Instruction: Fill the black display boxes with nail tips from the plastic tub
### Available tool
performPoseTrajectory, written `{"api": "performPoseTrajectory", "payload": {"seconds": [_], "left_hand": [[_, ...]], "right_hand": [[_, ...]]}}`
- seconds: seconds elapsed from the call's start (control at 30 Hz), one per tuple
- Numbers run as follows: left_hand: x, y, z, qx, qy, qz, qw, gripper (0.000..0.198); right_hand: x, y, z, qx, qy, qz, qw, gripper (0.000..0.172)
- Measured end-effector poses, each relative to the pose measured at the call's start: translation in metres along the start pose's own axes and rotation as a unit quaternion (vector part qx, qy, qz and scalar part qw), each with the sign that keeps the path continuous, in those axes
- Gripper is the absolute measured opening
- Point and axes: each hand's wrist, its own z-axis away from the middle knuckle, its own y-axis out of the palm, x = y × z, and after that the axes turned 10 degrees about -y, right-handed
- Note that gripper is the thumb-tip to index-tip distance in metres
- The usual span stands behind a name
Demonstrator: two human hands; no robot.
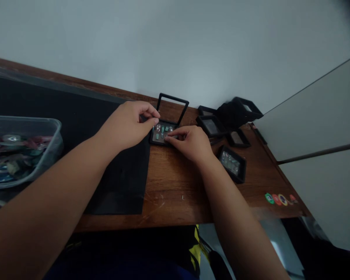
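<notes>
A small black-framed display case (154,142) stands open on the wooden table, its framed lid (175,98) raised at the back. Inside lie several little pieces, among them green stones (162,129) and shiny clear or pinkish ones. My left hand (134,122) is at the case's left edge, thumb and forefinger brought close together; what is between them, if anything, is too small to make out. Over the right front of the case, my right hand (192,142) pinches with its fingertips down at the pieces. Its fingers hide part of the case, and what they grip is unclear.
At left, a clear plastic tub (56,146) of colourful stones rests on a black mat (125,179). Another filled case (231,165) and several dark cases (211,126) lie at right, near a black bundle (229,114). Round stickers (277,199) mark the right front edge. A wall stands behind.
</notes>
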Motion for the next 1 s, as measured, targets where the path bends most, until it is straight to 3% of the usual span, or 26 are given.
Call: {"api": "performPoseTrajectory", "payload": {"seconds": [0.27, 0.67, 1.0], "left_hand": [[0.006, 0.000, -0.004, -0.002, -0.002, 0.020, 1.000, 0.028], [0.003, -0.001, -0.001, 0.000, -0.003, 0.020, 1.000, 0.023], [0.004, 0.000, -0.002, 0.003, -0.002, 0.010, 1.000, 0.024]], "right_hand": [[-0.016, -0.008, 0.005, -0.030, 0.000, -0.034, 0.999, 0.024], [-0.021, -0.008, 0.006, 0.025, 0.027, -0.094, 0.995, 0.022], [-0.025, -0.003, 0.006, 0.023, 0.001, -0.092, 0.995, 0.021]]}}
